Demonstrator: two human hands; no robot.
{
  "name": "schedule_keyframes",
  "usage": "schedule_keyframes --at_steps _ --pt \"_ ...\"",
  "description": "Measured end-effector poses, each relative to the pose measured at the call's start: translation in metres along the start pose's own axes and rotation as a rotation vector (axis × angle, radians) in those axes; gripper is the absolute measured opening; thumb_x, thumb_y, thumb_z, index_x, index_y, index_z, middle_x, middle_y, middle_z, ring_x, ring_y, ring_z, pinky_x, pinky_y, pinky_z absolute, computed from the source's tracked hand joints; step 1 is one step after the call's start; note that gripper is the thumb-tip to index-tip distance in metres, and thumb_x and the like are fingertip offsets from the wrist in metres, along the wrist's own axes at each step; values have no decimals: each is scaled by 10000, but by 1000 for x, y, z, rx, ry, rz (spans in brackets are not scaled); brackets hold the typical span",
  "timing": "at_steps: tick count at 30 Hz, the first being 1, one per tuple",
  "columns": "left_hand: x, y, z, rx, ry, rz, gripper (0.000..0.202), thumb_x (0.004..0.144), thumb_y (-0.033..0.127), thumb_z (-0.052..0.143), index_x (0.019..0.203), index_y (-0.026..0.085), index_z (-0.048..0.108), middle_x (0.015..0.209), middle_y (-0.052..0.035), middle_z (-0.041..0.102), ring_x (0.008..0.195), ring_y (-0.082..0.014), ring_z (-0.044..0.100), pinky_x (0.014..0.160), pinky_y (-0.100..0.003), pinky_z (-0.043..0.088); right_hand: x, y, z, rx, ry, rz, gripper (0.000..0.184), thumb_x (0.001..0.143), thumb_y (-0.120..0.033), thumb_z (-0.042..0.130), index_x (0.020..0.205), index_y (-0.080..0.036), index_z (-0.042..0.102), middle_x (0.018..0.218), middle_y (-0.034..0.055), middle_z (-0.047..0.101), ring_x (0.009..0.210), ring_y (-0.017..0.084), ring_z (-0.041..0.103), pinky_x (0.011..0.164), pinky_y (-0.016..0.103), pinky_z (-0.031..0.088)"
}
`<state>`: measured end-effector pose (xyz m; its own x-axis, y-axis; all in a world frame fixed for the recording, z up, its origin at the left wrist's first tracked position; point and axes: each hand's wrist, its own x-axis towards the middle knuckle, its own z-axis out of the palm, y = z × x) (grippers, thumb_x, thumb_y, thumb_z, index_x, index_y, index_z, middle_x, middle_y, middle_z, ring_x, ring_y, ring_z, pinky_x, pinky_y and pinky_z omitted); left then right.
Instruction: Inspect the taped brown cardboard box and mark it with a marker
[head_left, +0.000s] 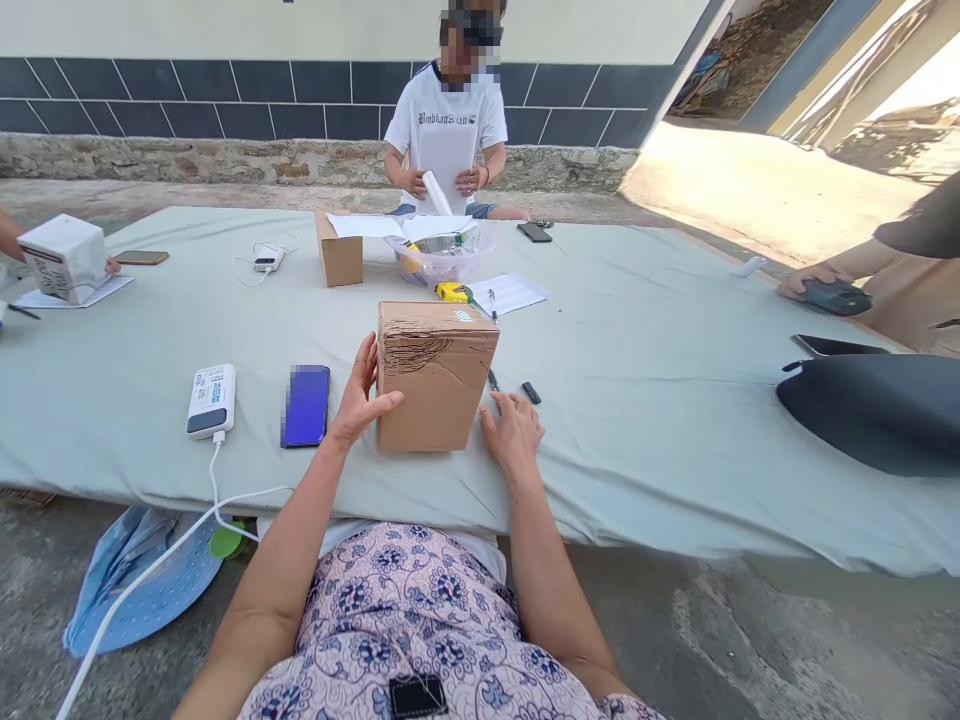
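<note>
A brown cardboard box (435, 385) stands upright on the table in front of me, with black lines scrawled across its upper left and top edge. My left hand (365, 395) holds its left side, the thumb lying on the front face and the fingers along the side. Just right of the box, my right hand (514, 425) rests on the cloth, fingers bent down around the near end of a dark pen (493, 380). Its fingertips are partly hidden. A short black cap (531, 392) lies beyond that hand.
A blue-screened phone (306, 406) and a corded white power bank (211, 400) lie left. Behind the box are a yellow tape measure (453, 292), papers (510, 293), a plastic basket (480, 245) and a smaller carton (341, 255). A dark bag-like object (877, 410) sits right. Other people surround the table.
</note>
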<state>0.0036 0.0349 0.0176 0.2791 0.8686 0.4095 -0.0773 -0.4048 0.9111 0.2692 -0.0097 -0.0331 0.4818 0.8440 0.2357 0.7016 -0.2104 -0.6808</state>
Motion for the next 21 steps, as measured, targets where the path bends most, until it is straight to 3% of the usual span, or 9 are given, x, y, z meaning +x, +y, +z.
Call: schedule_keyframes --at_steps 5,9,11,16,21 --pt "2 -7 -7 -5 -4 8 1182 743 582 797 1670 342 105 1751 -93 224 1602 -301 263 1258 -446 312 -1 -9 -5 231 -26 -78 420 925 -280 428 1273 -202 650 1302 162 681 1236 285 615 1058 522 493" --pt "-6 -5 -10 41 -19 -50 1097 775 584 770 1661 338 173 1745 -74 248 1615 -298 223 1277 -463 264 -15 -24 -1 391 -190 -154 462 881 -256 443 1307 -220 618 1157 97 759 1008 220 729 916 427 578" --pt "-10 -2 -9 78 -1 -84 1059 788 600 749 1655 314 211 1729 -93 286 1596 -311 271 1270 -477 280 -22 -31 2 424 -255 -177 529 830 -214 460 1342 -220 594 1168 93 753 946 214 740 875 422 587" --pt "-17 -1 1 72 75 -116 971 850 580 695 1651 289 229 1650 -114 428 1531 -304 400 1237 -457 355 -33 -44 6 438 -299 -175 672 767 -163 459 1434 -221 513 1279 123 685 1029 249 717 917 483 571" --pt "-23 0 11 95 115 -136 937 874 533 709 1645 287 236 1653 -132 410 1535 -302 388 1236 -484 336 -33 -47 5 448 -356 -149 716 812 -245 555 1515 -264 420 1400 124 624 1195 291 656 962 503 556"
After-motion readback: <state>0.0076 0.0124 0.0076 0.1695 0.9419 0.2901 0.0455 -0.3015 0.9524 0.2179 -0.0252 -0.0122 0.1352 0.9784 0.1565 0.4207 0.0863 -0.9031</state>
